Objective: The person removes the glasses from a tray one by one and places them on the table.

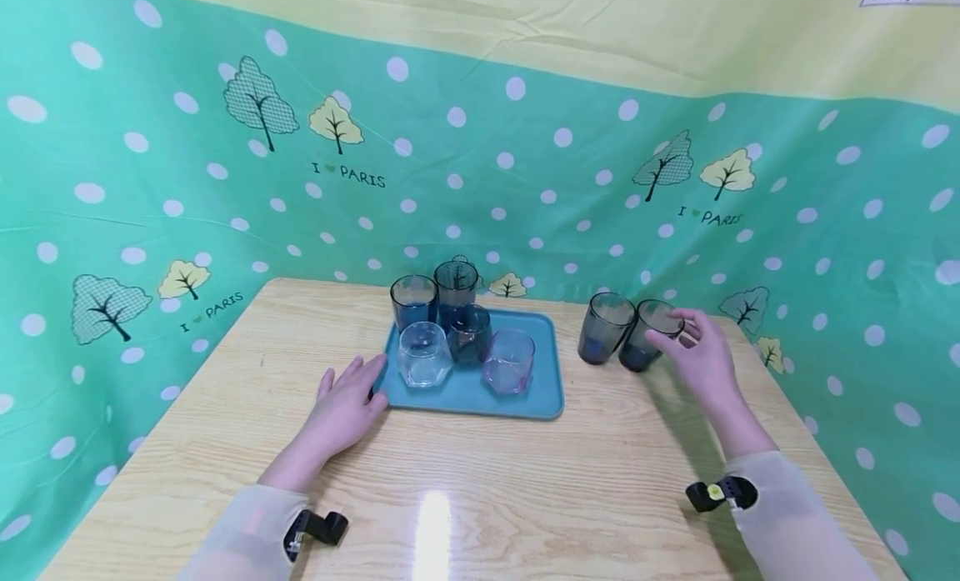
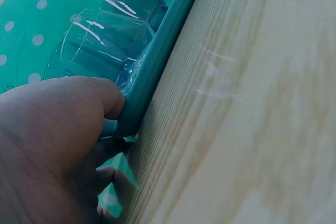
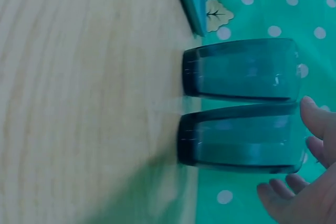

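Observation:
A blue tray (image 1: pixel 465 405) lies on the table and bears several glasses. My left hand (image 1: pixel 346 409) holds its left front corner, as the left wrist view shows with the thumb (image 2: pixel 111 98) at the rim. On the tray stand a clear glass (image 1: pixel 424 356), a pinkish glass (image 1: pixel 510 363), a short dark glass (image 1: pixel 470 335) and two tall dark glasses (image 1: pixel 413 304) behind. Two tall smoky tumblers stand right of the tray, the left one (image 1: pixel 606 327) close beside the right one (image 1: pixel 649 338). My right hand (image 1: pixel 702 353) is at the right tumbler's rim, thumb and fingers spread apart.
The light wooden table (image 1: pixel 480 489) extends in front of the tray. Behind it hangs a green dotted cloth (image 1: pixel 480 181), with folds close to the table's back edge and both sides. Each forearm carries a black wrist camera (image 1: pixel 722 492).

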Available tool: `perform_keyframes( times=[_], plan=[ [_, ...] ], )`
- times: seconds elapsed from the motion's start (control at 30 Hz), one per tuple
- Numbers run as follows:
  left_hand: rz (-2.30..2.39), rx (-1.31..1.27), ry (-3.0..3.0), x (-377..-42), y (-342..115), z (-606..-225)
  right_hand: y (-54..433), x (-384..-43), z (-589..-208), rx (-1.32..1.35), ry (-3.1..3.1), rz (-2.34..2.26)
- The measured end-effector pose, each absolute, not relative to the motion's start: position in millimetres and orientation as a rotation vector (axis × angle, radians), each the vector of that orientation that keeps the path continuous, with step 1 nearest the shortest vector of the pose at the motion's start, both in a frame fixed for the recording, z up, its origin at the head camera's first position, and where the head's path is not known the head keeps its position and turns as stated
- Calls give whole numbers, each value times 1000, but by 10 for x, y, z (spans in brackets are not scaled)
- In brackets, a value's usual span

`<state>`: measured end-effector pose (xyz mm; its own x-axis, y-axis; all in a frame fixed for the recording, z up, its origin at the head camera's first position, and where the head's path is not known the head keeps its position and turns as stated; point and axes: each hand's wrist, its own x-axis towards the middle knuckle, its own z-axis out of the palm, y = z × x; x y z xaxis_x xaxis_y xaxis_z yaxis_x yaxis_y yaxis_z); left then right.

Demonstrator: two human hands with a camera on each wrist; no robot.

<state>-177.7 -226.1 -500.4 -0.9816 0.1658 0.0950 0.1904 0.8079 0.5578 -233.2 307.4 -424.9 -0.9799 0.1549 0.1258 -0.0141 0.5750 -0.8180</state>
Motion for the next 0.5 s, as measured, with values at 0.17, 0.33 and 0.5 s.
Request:
perform_keyframes(
  times=[0.17,0.33,0.5],
  plan=[
    [-918,-293,-2944,-1770,-2259,-4993,3021,-2340,-4107,-122,-2599,1295],
    [-910,-290,-2944,-1767,-2256,-4986,2954,-2325,-3966,-114,-2564,1236],
    [-910,-290,-2938,-1763,-2254,-4988,2820,-2288,-3818,-80,-2511,1247]
  ],
)
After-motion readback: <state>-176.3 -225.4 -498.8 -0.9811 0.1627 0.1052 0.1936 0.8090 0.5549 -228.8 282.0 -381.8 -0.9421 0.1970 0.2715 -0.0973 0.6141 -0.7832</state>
